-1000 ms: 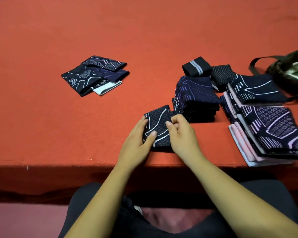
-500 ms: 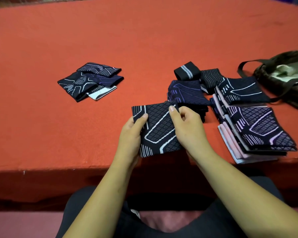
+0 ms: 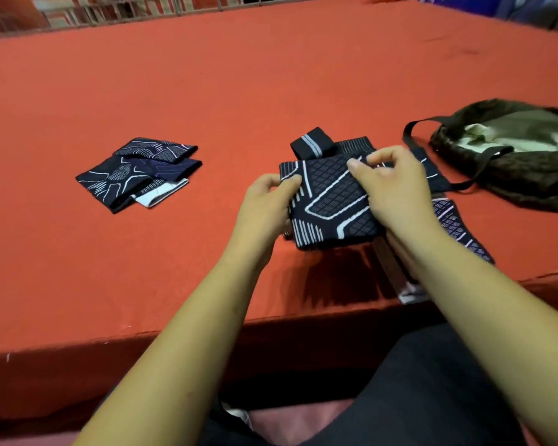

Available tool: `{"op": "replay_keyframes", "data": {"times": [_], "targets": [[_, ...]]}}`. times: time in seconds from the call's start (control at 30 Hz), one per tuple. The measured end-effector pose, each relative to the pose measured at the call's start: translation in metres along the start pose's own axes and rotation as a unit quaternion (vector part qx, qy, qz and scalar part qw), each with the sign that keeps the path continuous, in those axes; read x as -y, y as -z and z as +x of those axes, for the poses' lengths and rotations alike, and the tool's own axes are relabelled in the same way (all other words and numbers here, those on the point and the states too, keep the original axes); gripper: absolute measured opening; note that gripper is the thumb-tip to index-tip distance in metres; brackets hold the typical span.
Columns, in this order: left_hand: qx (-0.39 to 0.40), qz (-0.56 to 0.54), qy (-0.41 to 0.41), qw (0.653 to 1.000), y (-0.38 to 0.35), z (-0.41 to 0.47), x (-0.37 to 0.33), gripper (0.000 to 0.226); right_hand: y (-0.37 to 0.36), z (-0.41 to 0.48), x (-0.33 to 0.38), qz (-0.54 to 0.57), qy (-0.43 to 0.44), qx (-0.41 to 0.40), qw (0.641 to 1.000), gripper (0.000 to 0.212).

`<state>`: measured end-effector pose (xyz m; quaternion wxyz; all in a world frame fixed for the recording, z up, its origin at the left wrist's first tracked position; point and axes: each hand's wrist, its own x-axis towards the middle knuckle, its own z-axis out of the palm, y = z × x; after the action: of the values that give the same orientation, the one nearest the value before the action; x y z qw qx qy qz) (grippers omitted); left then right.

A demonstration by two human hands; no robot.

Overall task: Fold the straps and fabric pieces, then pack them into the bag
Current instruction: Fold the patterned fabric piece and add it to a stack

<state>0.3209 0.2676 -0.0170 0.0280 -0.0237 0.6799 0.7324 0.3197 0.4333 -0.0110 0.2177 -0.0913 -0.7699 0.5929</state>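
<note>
Pointing away lengthwise, held fabric piece (image 3: 331, 201)

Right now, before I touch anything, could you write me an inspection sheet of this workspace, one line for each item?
Surface: orange table cloth, flat.
Job's things: folded piece held above the table; loose pile on the left; rolled strap behind the held piece; stacked pieces under the right forearm; bag lying on the right, pale lining showing.
Clutter: nothing seen.
Grips: left grip pinches the folded piece's left edge; right grip holds its right side.
Cables: nothing seen.
Surroundings: railing beyond the far edge, blurred.
</note>
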Motion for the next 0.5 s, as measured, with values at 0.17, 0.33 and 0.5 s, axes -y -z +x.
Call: {"op": "replay_keyframes", "data": {"times": [0.17, 0.33, 0.5], "targets": [[0.088, -0.027, -0.004, 0.996, -0.053, 0.03, -0.023, 0.036, 0.044, 0.068, -0.002, -0.096, -0.037, -0.013, 0.995, 0.011], [0.107, 0.064, 0.005, 0.992, -0.097, 0.071, -0.015, 0.025, 0.076, 0.105, -0.02, -0.102, -0.117, 0.003, 0.988, 0.01], [0.086, 0.144, 0.005, 0.986, -0.127, 0.104, -0.001, 0.019, 0.088, 0.133, -0.044, -0.131, -0.12, -0.024, 0.984, 0.026]]}}
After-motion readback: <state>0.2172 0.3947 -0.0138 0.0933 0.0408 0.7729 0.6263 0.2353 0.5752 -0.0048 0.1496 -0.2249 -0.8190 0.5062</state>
